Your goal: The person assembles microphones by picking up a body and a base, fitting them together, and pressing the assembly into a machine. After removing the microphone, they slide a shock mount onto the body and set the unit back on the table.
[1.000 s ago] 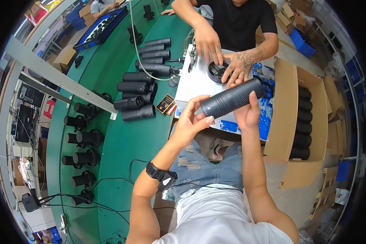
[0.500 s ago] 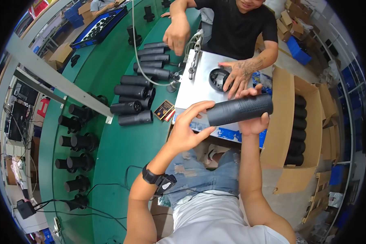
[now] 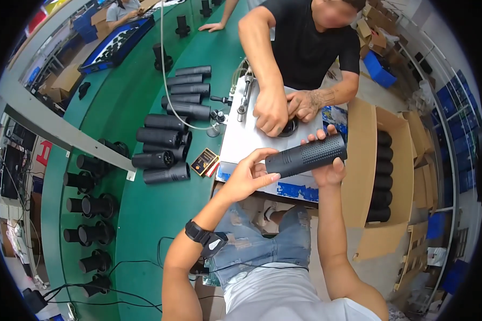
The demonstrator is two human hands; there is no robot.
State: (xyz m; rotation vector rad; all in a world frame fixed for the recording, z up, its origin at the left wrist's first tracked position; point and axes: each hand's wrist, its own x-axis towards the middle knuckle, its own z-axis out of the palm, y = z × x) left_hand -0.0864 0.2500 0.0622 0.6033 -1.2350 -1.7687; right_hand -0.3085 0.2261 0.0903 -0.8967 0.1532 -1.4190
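Note:
A matte black cylindrical housing [image 3: 307, 155] with a dotted grille lies across both my hands, tilted slightly up to the right. Its left end is gripped between the thumb and fingers of my left hand [image 3: 250, 174]. My right hand [image 3: 328, 170] supports the dotted right end from below, fingers curling up behind and thumb in front. Below it is the metal-topped work stand [image 3: 237, 140]. Across from me, a co-worker in a black shirt has both hands on a round black part [image 3: 289, 128] on that stand, mostly hidden by the fingers.
Several black cylinders [image 3: 163, 138] lie in a row on the green table [image 3: 139, 214]. An open carton [image 3: 360, 160] holding more of them stands on my right. A metal clamp [image 3: 245, 96] sits at the stand's left edge. Flanged black parts [image 3: 96, 206] stand farther left, beside a metal post [image 3: 64, 128].
The co-worker's raised hand has come down onto the round part. My hands still hold the cylindrical housing, which has turned slightly. The whole view has shifted a little.

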